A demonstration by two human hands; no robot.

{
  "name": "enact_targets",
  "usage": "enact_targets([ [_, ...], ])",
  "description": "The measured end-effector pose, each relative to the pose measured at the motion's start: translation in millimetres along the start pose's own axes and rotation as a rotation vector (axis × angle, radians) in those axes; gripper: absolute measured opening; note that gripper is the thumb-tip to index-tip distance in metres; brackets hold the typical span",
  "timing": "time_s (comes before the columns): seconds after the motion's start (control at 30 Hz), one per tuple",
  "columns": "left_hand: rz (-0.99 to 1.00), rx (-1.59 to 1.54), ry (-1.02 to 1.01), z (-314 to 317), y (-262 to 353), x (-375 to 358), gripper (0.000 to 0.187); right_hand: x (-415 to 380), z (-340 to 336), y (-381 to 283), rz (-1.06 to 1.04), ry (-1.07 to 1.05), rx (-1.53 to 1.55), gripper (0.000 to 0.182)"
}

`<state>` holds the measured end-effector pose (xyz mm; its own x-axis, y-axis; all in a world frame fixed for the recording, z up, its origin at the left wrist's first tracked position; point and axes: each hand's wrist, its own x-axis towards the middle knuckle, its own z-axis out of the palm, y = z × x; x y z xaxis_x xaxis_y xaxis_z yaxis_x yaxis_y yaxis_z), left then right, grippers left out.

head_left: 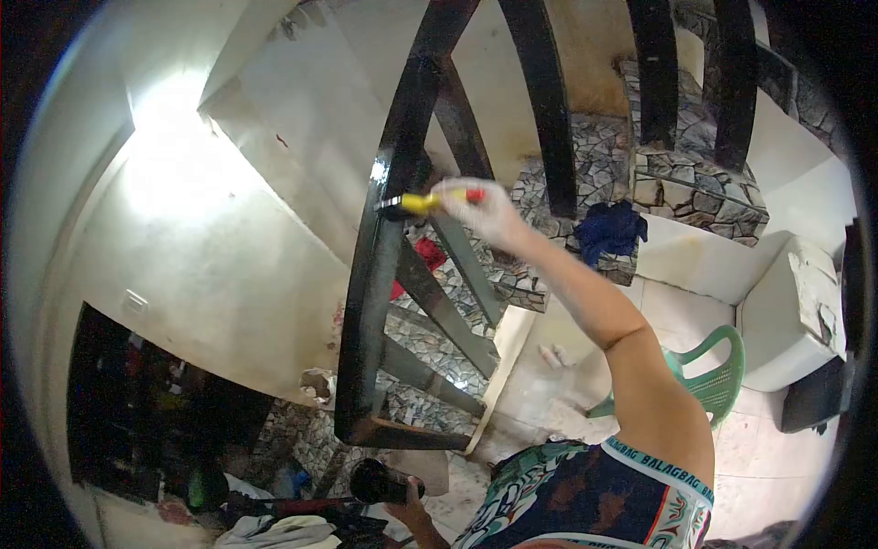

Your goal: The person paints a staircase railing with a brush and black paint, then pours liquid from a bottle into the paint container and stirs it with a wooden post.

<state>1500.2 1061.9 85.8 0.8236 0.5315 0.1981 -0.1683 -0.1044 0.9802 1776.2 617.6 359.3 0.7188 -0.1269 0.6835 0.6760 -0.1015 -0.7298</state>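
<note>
My right hand point(480, 212) is closed round the yellow handle of a paintbrush point(419, 203), whose red end sticks out past the fingers. The dark bristles touch the upper face of a black stair railing point(364, 274), just below a wet, glossy patch. Lower down, my left hand point(407, 503) holds a dark, round container point(373, 480) below the railing's lower end. The container's contents are too dark to make out. Dark slanted balusters point(439, 306) run beside the railing.
Stone-patterned steps point(700, 197) rise at the upper right, with a dark blue cloth point(611, 229) on one. A green plastic chair point(718, 375) stands at the right near a white box-like object point(791, 306). Pale cloths point(274, 532) lie at the lower left.
</note>
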Motion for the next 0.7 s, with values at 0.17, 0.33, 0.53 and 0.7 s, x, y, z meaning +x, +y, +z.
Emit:
enact_targets([
  [0.17,0.002,0.215,0.011,5.4,21.9,-7.6,0.041,98.9,-48.0,14.3,0.052,0.183,0.153,0.020],
  [0.33,-0.038,0.102,0.062,-16.5,-27.9,-3.1,0.045,134.6,-68.8,13.7,-0.114,0.307,0.143,0.022],
  [0.53,-0.126,0.200,0.168,-26.5,-26.9,-12.7,0.047,95.8,-35.7,20.4,-0.160,0.412,-0.231,0.028],
  [0.7,-0.112,0.148,0.126,-19.9,-11.2,-19.9,0.047,3.0,25.7,16.3,-0.337,0.137,-0.457,0.030],
])
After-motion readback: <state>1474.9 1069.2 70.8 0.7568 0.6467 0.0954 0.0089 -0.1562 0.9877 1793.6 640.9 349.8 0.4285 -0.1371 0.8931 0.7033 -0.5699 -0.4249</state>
